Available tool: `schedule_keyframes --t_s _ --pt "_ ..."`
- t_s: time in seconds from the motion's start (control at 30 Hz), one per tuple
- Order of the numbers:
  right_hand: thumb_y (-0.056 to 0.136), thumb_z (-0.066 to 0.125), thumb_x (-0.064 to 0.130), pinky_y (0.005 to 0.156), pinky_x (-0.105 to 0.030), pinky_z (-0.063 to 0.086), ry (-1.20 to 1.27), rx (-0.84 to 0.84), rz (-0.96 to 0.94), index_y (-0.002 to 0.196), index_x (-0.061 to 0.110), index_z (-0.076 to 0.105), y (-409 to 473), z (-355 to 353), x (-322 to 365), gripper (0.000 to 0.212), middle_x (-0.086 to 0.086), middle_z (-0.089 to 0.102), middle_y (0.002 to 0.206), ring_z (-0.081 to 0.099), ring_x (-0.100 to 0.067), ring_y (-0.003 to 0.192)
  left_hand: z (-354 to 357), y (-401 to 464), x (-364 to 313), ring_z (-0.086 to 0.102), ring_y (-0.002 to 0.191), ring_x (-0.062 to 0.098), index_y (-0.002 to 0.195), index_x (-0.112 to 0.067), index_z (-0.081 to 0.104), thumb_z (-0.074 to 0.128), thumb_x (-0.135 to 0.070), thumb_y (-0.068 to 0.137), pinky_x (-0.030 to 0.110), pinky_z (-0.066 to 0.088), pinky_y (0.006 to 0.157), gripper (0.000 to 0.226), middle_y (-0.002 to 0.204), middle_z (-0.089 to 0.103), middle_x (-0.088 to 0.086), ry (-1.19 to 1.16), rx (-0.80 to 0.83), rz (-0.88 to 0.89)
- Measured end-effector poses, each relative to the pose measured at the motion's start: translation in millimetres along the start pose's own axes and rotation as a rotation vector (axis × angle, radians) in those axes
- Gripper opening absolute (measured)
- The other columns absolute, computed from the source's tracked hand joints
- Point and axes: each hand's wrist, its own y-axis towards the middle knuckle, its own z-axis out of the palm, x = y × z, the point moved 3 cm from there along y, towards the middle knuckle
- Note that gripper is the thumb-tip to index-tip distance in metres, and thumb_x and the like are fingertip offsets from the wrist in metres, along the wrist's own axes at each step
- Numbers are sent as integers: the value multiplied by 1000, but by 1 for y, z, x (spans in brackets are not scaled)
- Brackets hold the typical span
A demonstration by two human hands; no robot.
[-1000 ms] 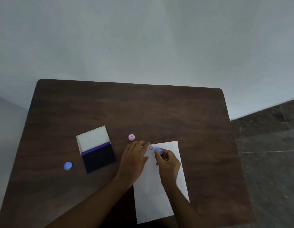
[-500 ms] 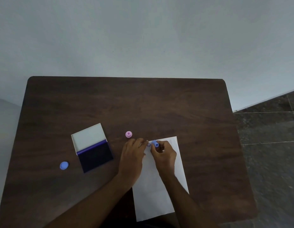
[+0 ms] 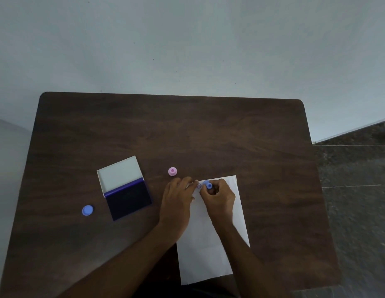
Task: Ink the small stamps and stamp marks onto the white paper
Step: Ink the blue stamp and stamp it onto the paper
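Observation:
A white paper (image 3: pixel 211 250) lies on the dark wooden table (image 3: pixel 187 134), near its front edge. My right hand (image 3: pixel 219 198) grips a small blue stamp (image 3: pixel 208 185) at the paper's top left part. A small round purple mark (image 3: pixel 199 186) shows on the paper just left of the stamp. My left hand (image 3: pixel 176 203) lies flat with fingers spread on the paper's left edge. A pink stamp (image 3: pixel 172 171) stands on the table beyond my left hand. The ink pad (image 3: pixel 128 200) lies open to the left, its white lid (image 3: pixel 119 172) tipped back.
A round blue cap (image 3: pixel 87 210) lies on the table left of the ink pad. A pale wall rises behind the table. Dark tiled floor (image 3: pixel 357 190) lies to the right.
The view has shifted slightly. My right hand with the blue stamp has stayed near the paper's top by the purple mark; my left hand still rests on the paper.

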Motion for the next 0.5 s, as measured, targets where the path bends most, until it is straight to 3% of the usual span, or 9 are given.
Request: schedule_keyframes --t_s 0.2,0.4,0.5 --pt "80 71 36 78 -26 48 -9 -10 14 103 11 65 0 0 0 34 -9 70 103 54 -12 80 -1 1 0 68 103 28 112 -11 72 87 -17 67 40 48 97 47 114 72 9 -3 8 -4" --pt "82 69 36 89 -33 50 -30 45 20 110 10 62 3 0 4 38 -9 67 111 61 -22 92 -3 1 -2 69 101 28 109 -11 72 90 -17 64 40 50 94 49 111 73 9 21 -9 21" --pt "82 69 36 81 -26 48 -43 42 16 105 10 63 5 0 8 35 -9 68 106 57 -17 84 -3 0 -1 69 103 27 112 -12 72 89 -21 64 40 48 97 51 113 72 8 34 -3 32"
